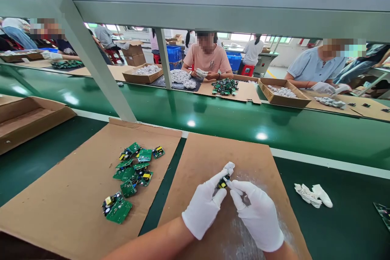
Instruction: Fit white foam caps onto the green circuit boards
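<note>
Both my hands wear white gloves and meet over a brown cardboard sheet (213,150). My left hand (204,207) pinches a small circuit board (224,181) with yellow and black parts, partly covered in white wrap at its top. My right hand (258,215) touches the same board with its fingertips from the right. Most of the board is hidden by my fingers. A pile of several green circuit boards (134,166) lies on a second cardboard sheet (70,195) to my left, with one larger board (117,208) nearest me.
A glossy green conveyor belt (213,118) runs across beyond my sheets. Crumpled white gloves (312,195) lie at the right. An empty cardboard tray (27,120) sits at far left. Across the belt several people work with boxes of white wrapped pieces (282,91) and boards (225,86). A grey diagonal frame beam (88,48) crosses the view.
</note>
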`<action>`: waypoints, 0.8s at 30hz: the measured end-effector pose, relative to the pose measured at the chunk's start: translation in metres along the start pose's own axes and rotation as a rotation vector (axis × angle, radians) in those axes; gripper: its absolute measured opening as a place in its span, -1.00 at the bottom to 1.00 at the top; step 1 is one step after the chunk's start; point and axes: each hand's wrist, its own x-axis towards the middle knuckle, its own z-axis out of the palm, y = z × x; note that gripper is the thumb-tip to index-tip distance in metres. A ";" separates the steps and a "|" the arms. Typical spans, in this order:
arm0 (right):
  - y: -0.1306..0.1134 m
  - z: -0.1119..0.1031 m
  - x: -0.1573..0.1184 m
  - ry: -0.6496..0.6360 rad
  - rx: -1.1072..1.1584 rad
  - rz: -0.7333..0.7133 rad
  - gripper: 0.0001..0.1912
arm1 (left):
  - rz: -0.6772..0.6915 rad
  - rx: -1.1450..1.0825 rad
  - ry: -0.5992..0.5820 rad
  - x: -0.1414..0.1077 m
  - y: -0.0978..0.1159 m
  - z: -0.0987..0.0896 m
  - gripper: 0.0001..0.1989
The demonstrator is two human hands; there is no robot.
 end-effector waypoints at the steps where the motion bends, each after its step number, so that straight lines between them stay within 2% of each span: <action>1: 0.000 0.002 -0.001 0.014 -0.024 -0.027 -0.83 | 0.009 0.042 0.004 -0.001 0.000 0.001 -0.49; 3: 0.001 0.006 -0.002 0.040 -0.058 -0.070 -0.84 | 0.007 0.063 0.009 -0.003 0.001 0.002 -0.50; 5: 0.001 0.008 0.000 0.020 -0.064 -0.073 -0.84 | -0.022 -0.017 0.012 -0.003 0.003 0.002 -0.51; 9: 0.001 0.004 0.006 -0.160 0.070 0.012 -0.70 | -0.144 -0.288 -0.073 0.004 0.010 -0.002 -0.54; 11: 0.001 0.001 0.008 -0.189 0.135 0.039 -0.57 | -0.225 -0.365 -0.100 0.006 0.013 -0.004 -0.54; 12: 0.002 0.000 0.008 -0.169 0.146 0.046 -0.55 | -0.259 -0.382 -0.097 0.006 0.014 -0.004 -0.53; 14: 0.004 0.000 0.008 -0.092 0.132 0.037 -0.64 | -0.300 -0.387 -0.077 0.005 0.015 -0.005 -0.54; 17: 0.006 0.004 0.006 0.029 0.064 -0.062 -0.79 | -0.306 -0.390 -0.071 0.004 0.016 -0.003 -0.56; 19: 0.006 0.008 0.005 0.080 -0.001 -0.130 -0.79 | -0.285 -0.402 -0.072 0.004 0.015 0.000 -0.57; 24: -0.002 0.013 0.005 0.070 -0.078 -0.218 -0.73 | -0.187 -0.378 0.001 0.006 0.011 0.005 -0.61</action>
